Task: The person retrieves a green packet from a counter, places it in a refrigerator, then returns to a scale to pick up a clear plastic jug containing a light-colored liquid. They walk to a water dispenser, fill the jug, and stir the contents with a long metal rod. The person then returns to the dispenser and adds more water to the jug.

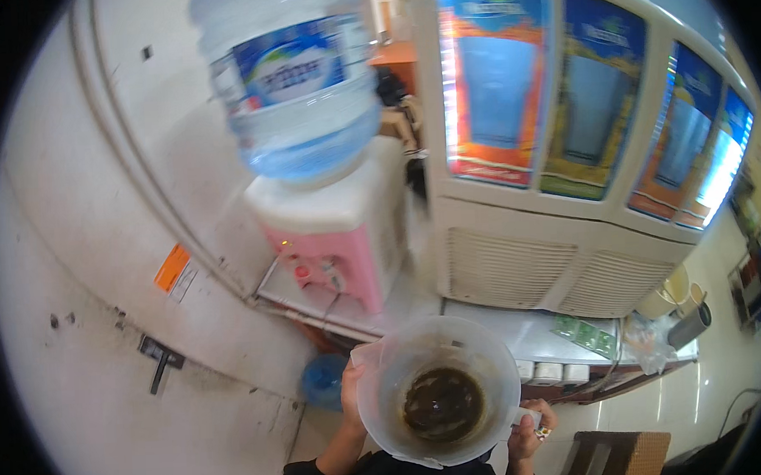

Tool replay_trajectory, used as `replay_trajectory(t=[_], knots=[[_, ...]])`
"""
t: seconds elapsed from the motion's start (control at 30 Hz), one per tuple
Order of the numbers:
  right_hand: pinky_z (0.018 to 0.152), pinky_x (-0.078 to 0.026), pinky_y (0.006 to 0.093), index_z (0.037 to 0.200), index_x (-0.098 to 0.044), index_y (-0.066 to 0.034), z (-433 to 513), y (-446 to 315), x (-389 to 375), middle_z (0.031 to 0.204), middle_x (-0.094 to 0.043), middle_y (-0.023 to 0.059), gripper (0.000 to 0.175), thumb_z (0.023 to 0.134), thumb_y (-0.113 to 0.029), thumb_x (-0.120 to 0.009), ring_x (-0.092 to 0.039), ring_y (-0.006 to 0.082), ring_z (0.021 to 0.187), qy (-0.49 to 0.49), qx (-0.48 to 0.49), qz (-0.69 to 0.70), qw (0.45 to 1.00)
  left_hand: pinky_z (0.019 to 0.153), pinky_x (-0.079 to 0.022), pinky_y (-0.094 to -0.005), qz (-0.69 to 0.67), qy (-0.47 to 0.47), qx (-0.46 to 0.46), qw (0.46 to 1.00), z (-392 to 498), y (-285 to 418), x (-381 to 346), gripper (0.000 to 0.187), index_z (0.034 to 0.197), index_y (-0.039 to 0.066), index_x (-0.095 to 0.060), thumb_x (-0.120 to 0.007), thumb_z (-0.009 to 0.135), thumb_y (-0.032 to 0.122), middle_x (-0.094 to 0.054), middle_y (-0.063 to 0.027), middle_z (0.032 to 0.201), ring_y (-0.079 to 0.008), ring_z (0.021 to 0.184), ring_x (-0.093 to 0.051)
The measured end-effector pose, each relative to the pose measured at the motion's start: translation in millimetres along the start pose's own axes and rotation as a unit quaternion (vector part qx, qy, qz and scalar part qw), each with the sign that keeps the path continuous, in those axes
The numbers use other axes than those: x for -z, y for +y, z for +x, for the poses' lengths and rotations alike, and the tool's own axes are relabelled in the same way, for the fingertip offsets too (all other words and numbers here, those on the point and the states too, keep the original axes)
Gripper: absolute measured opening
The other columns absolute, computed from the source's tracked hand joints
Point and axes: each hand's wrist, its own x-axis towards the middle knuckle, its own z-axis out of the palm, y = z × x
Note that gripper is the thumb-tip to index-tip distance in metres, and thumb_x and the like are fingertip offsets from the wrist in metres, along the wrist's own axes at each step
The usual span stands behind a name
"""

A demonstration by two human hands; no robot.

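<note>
A translucent plastic pitcher (pixel 501 372) with dark brown liquid at its bottom is held in front of my body. My left hand (pixel 351 391) supports it at the left side, by the pouring spout, its fingers partly hidden by the wall. On the other side, my right hand (pixel 530 425) is closed around the handle, with a small patterned item or wrapping at the fingers. Beyond the pitcher stands a pink and white water dispenser (pixel 321 259) with a large water bottle (pixel 305 126) upside down on top.
A drink-dispensing machine (pixel 515 251) with lit panels stands right of the water dispenser on a counter (pixel 538 339). Green packets (pixel 585 337), a plastic bag and a grey cylinder (pixel 690 327) lie farther right. A blue bottle (pixel 323 381) stands below; a woven stool (pixel 638 455) is lower right.
</note>
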Motion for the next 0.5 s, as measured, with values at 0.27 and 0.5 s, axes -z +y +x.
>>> replay_trajectory(t=[0.27, 0.5], knots=[[0.049, -0.033, 0.0251, 0.057, -0.044, -0.0043, -62.5, 52.7, -107.8, 0.054, -0.045, 0.0006, 0.030, 0.077, -0.016, -0.062, -0.042, 0.0093, 0.052, -0.089, -0.200, -0.002, 0.976, 0.097, -0.034, -0.0387, 0.056, 0.115, -0.049, 0.991, -13.2, 87.0, 107.7, 0.047, 0.113, -0.006, -0.047, -0.038, 0.079, 0.024, -0.052, -0.0196, 0.115, -0.0287, 0.109, -0.048], [0.047, -0.030, 0.0239, 0.057, -0.042, -0.0049, -45.8, 117.6, -168.5, 0.054, -0.042, -0.0018, 0.030, 0.080, -0.012, -0.060, -0.038, 0.0058, 0.052, -0.139, -0.252, -0.014, 0.958, 0.094, -0.035, -0.0374, 0.212, 0.197, -0.023, 0.957, 27.2, 108.7, 153.8, 0.042, 0.111, -0.004, -0.050, -0.037, 0.081, 0.023, -0.054, -0.0167, 0.112, -0.0253, 0.106, -0.050]])
